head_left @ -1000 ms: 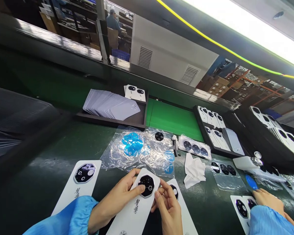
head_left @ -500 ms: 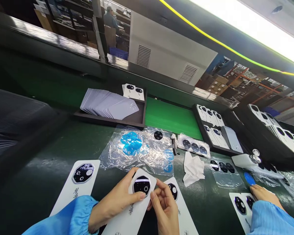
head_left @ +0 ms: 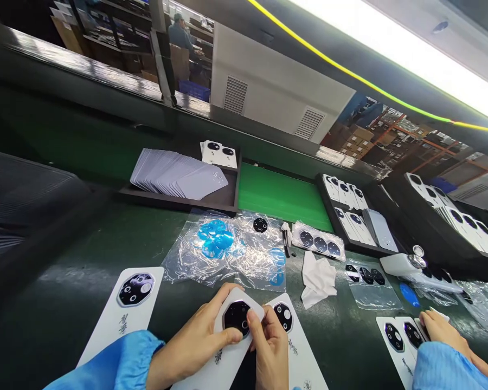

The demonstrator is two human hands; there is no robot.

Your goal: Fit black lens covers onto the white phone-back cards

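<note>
Factory line, dark green worktop [head_left: 65, 303]. Head view: left hand [head_left: 191, 346] pinches a white cover [head_left: 219, 364] near its top, thumb on the face. Right hand [head_left: 268, 352] clamps it too, thumb pressed on the black lens [head_left: 233, 316], other fingers curled behind. The lens sits in its seat under both thumbs and looks like it's being pressed home. Left cover [head_left: 117, 319] and right cover [head_left: 299, 346] lie flat with lenses on, so likely done. Grey panels [head_left: 179, 173] in the tray [head_left: 228, 201] suggest plenty left. Co-worker's hand [head_left: 439, 330] is far right, well apart.
</note>
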